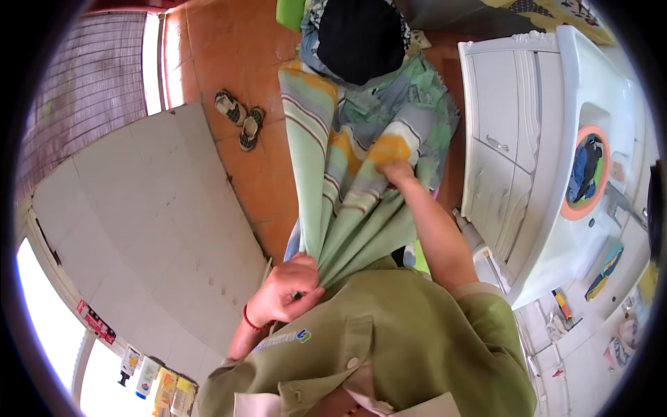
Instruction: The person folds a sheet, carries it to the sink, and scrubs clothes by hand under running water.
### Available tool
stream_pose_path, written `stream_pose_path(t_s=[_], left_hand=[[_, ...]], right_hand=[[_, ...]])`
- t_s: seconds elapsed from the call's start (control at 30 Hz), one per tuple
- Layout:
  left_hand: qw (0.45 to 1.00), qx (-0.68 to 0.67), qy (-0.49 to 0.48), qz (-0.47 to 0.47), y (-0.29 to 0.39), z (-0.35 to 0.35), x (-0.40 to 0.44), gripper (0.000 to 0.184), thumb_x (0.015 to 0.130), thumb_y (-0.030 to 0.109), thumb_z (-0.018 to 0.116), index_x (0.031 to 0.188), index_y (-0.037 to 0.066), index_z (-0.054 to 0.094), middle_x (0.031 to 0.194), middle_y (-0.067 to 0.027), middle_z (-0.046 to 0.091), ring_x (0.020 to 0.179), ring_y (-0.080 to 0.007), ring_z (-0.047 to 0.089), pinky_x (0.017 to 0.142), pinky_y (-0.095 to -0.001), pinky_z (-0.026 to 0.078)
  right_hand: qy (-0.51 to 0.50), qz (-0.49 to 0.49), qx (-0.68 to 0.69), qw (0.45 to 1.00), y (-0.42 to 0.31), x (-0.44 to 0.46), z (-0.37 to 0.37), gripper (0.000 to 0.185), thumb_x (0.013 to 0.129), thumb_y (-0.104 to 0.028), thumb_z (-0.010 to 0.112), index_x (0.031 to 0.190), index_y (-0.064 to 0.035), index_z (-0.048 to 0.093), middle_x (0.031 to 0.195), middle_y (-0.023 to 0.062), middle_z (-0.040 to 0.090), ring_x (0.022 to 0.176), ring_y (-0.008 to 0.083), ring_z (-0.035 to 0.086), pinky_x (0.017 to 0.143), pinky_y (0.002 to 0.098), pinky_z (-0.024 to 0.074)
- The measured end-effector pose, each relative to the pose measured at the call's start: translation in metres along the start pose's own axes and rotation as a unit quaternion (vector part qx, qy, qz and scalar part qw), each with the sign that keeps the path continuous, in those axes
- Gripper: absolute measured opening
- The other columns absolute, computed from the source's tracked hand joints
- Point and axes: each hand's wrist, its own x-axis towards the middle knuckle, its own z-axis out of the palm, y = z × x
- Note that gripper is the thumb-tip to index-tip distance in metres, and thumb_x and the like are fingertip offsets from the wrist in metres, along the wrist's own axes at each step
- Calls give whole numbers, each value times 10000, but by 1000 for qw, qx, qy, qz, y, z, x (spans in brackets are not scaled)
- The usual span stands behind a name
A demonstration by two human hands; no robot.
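A large striped sheet (351,187) in pale green, grey, yellow-orange and white stretches in folds from the far pile down to my waist. My left hand (292,281), with a red bracelet at the wrist, is closed around its gathered near end against my shirt. Farther out, my right hand (397,172) grips a fold beside a yellow-orange stripe. Beyond the hands, a heap of laundry (434,97) with greenish frayed cloth lies under the sheet's far end, topped by a rounded black cloth (361,38). What supports the heap is hidden.
On my right stands a white cabinet (497,139) with a sink (556,229), where an orange-rimmed basin (603,139) holds dark clothes. A tiled wall (153,208) rises at left, with bottles (146,375) on the window ledge. Shoes (240,118) lie on the terracotta floor (236,55).
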Motion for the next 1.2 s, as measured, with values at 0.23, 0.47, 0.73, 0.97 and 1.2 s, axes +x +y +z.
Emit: stream_pose_path(t_s=[0.23,0.47,0.73,0.97,1.2], left_hand=[[872,-226,296,-317,-73,-17,-15,232,876,229,578,860,4,521,630,7,487,561,-65,411,535,-215,368],[830,-82,175,-524,-127,-32,6,534,838,498,579,843,-33,523,635,-49,471,537,-108,421,522,-254,377],[869,39,-24,-492,-166,-31,7,408,797,403,625,786,-3,580,674,-38,516,599,-126,450,550,-293,386],[862,7,-70,-501,-156,-31,8,225,826,269,580,797,47,562,700,14,481,655,-87,434,566,-250,364],[931,218,114,-270,-129,-31,7,197,718,186,580,666,4,526,705,-109,556,667,-227,510,596,-334,414]], right_hand=[[163,-51,540,824,10,-152,-128,464,849,-297,478,1197,10,470,1143,137,556,1033,255,541,935,403,400],[238,-101,475,841,-20,-307,-178,304,839,-191,507,1037,20,601,1119,126,585,1056,236,523,917,356,404],[330,-201,248,888,-24,-324,-186,262,804,-140,542,973,47,614,1039,136,616,941,256,581,854,381,443],[296,-74,521,797,-35,-326,-188,300,769,-122,554,995,70,596,1041,167,603,961,268,576,862,384,451],[263,-102,562,777,-42,-319,-199,348,707,-106,553,997,82,588,1070,205,593,1008,304,568,894,396,444]])
